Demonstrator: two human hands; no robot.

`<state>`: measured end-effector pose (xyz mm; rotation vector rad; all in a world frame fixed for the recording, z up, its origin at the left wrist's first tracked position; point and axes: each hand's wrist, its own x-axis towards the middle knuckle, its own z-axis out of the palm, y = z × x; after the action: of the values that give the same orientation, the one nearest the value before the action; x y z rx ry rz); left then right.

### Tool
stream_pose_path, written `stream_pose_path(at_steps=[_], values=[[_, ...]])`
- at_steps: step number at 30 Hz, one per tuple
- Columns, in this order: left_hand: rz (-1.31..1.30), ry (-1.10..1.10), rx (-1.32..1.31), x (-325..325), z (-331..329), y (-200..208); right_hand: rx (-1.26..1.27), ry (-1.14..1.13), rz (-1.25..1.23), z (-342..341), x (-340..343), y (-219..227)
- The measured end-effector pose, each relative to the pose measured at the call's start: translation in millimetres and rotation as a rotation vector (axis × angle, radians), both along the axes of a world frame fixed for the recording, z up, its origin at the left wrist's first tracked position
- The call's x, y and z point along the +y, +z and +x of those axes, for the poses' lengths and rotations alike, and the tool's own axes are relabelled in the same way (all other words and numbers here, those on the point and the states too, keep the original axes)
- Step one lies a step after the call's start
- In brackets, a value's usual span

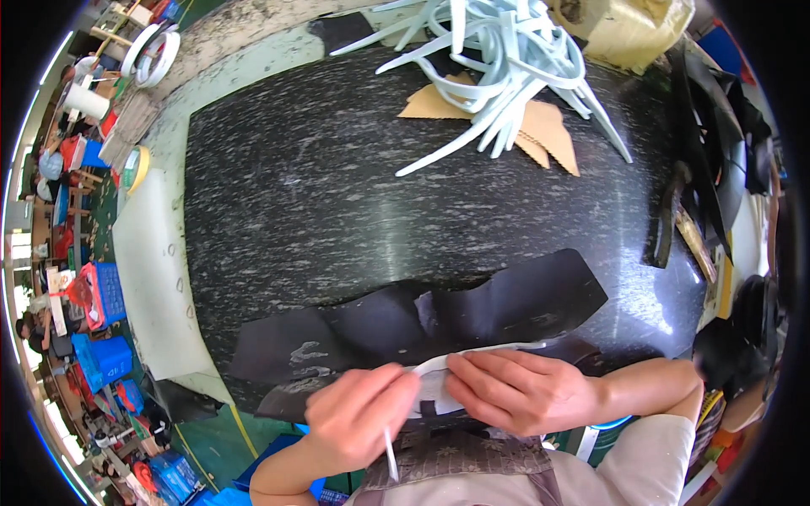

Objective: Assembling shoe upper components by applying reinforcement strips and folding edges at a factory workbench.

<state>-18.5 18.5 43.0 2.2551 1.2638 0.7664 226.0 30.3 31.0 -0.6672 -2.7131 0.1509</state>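
Near the table's front edge lies a long piece of black sheet material (371,325), apparently leather, with a wavy far edge and pale scuffs on its left part. A narrow white strip (433,365) runs along its near side and passes between my hands. My left hand (363,413) is closed on this strip, and a loose end hangs below the fingers. Close beside it, my right hand (523,392) presses the strip down with bent fingers held together. The fingertips of both hands are partly hidden. A light-coloured patch with a small black mark shows between them.
At the far side a tangled heap of pale blue strips (506,67) covers tan cardboard pieces (544,131). Behind it sits a yellowish wrapped block (637,34). Black material (709,126) hangs at the right edge. A tape roll (135,169) and blue crates (105,358) are left.
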Motion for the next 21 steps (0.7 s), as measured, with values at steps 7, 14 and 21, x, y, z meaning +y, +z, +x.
stream_pose_path(at_steps=[7,14,21], values=[[-0.185,0.182,-0.163,-2,-15,-5,-0.011,0.015,-0.027,-6,2,-1],[-0.119,-0.048,0.189,-2,-27,1,-0.028,0.114,0.07,-37,10,-6],[-0.157,0.227,-0.115,-10,-53,0,0.022,0.046,-0.129,-45,10,5]])
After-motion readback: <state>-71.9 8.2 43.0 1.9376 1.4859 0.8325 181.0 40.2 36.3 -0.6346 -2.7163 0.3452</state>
